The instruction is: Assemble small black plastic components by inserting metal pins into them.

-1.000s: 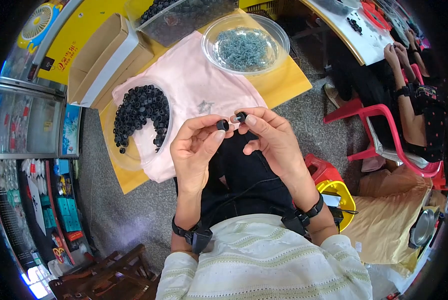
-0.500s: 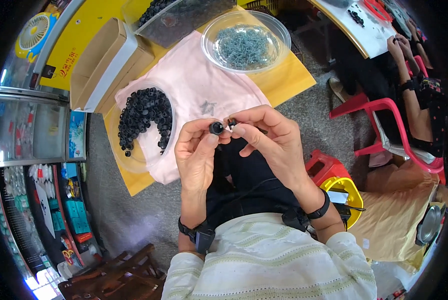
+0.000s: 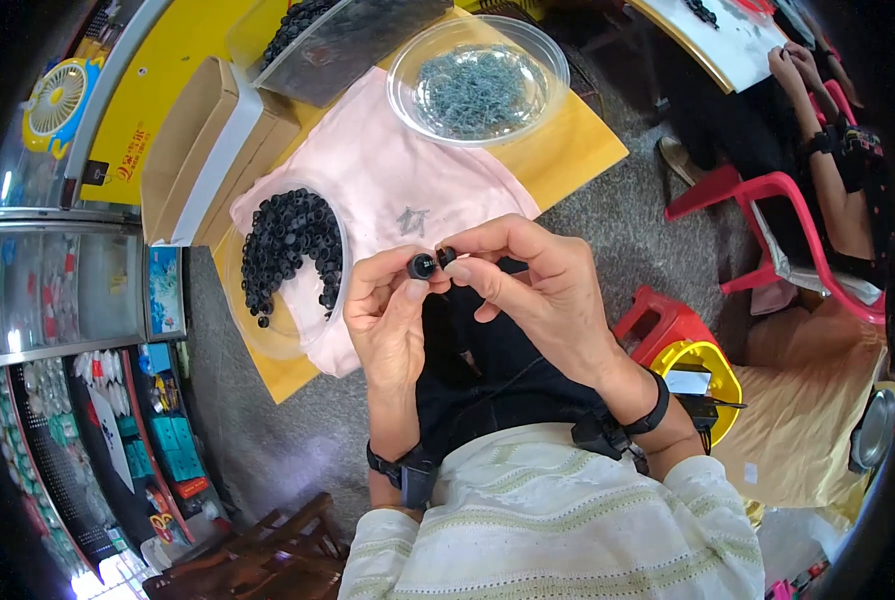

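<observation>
I am pinching a black ring (image 3: 421, 266) in my left hand (image 3: 393, 320) and a smaller black piece (image 3: 447, 256) in my right hand (image 3: 543, 290), now brought together, nearly touching, above my lap.

Caps (image 3: 293, 245) in dish L; wire bowl (image 3: 479, 66) behind, on cloth (image 3: 398, 180).

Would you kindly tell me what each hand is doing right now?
Left hand: closed, pinching a small black ring part.
Right hand: closed, pinching a smaller black piece.
</observation>
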A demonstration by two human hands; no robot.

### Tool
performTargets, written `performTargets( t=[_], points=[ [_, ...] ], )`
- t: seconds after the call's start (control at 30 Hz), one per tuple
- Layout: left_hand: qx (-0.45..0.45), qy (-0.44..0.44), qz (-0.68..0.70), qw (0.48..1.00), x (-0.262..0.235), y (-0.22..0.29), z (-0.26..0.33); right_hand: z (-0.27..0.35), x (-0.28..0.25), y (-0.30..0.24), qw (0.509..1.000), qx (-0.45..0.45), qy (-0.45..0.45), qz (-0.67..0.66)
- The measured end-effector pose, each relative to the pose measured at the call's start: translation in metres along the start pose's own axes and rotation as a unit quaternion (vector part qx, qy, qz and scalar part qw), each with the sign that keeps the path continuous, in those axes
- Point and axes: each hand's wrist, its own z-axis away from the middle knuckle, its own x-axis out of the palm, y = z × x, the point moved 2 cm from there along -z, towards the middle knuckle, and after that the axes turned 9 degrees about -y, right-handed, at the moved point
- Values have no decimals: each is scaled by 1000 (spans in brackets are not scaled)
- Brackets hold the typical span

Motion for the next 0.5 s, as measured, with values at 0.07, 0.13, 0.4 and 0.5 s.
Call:
performTargets(
  t=[0.07, 0.13, 0.4, 0.5],
  points=[
    [13, 6, -13, 1000, -1, 0, 1, 0, 1, 0, 1000, -4, 4, 14],
    [17, 0, -17, 1000, -1, 0, 1, -1, 1, 0, 1000, -10, 6, 29],
    [30, -5, -57, 998, 5, 0, -2, -1, -2, 1, 984, -93, 35, 146],
    [41, -28, -120, 992, 6, 2, -3, 0, -2, 3, 989, -70, 39, 122]
  ],
)
